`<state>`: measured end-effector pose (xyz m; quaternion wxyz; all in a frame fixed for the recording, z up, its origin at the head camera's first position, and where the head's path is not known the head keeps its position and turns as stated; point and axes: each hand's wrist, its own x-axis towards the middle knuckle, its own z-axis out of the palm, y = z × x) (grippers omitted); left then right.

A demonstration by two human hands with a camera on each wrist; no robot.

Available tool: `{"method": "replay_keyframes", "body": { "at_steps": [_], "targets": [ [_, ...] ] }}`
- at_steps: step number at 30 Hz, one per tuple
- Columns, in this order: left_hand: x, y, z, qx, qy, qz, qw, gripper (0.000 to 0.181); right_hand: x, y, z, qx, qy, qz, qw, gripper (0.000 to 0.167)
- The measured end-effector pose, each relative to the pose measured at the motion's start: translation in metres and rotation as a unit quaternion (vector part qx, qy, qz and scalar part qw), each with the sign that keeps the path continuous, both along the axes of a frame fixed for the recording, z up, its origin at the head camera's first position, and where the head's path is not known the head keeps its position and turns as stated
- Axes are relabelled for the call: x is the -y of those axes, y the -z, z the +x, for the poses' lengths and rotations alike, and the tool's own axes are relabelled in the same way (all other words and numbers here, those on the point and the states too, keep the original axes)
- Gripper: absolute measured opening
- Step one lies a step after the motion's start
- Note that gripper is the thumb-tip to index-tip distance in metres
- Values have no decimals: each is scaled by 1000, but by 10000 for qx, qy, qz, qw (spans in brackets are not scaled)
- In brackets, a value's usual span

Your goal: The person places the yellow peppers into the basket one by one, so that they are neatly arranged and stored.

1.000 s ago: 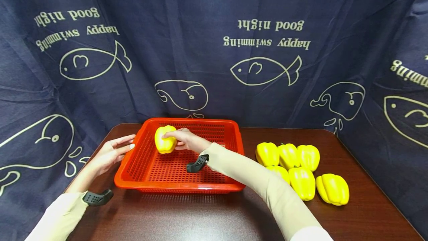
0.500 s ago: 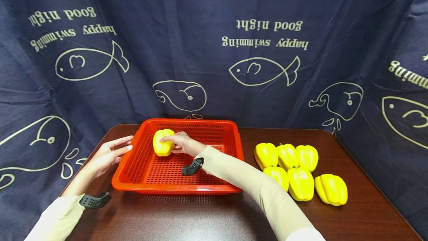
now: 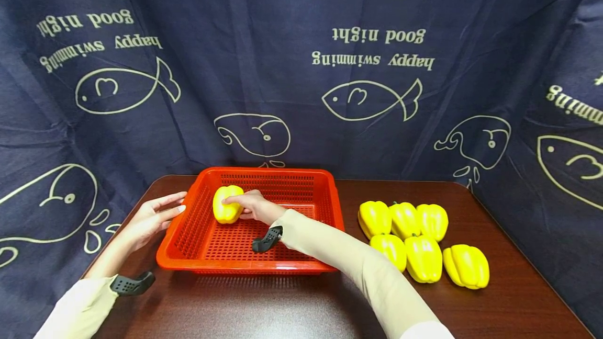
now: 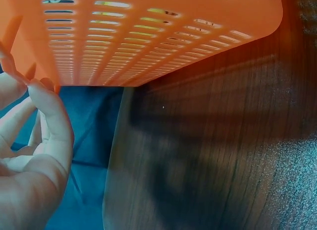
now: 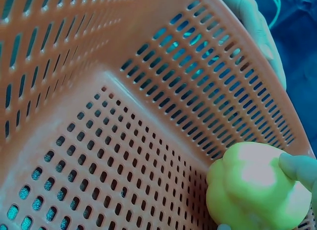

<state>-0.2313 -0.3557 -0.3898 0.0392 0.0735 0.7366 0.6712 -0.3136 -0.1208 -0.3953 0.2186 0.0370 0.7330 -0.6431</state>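
Seating yellow bell pepper in red plastic basket, looks like.
Right hand pinches pepper; left hand touches basket, fingers extended. Next probably needs gentle release.

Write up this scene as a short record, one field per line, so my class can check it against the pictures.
Container: red perforated plastic basket
Right hand: grips a yellow bell pepper inside the basket, thumb on top
Left hand: at the basket's left rim
Loose produce: six yellow bell peppers, right of the basket, three behind and three in front
Surface: dark wood-grain table
Backdrop: navy cloth with fish and whale outlines, lettering upside down
Unclear: whether the gripped pepper touches the basket floor
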Motion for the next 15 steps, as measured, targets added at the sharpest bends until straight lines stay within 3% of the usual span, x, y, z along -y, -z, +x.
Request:
{"method": "replay_keyframes", "body": {
  "at_steps": [15],
  "targets": [
    [-2,-2,0,61,-145,-316,9994,52,12,3,6,-66,312,110,9994,32]
  ]
}}
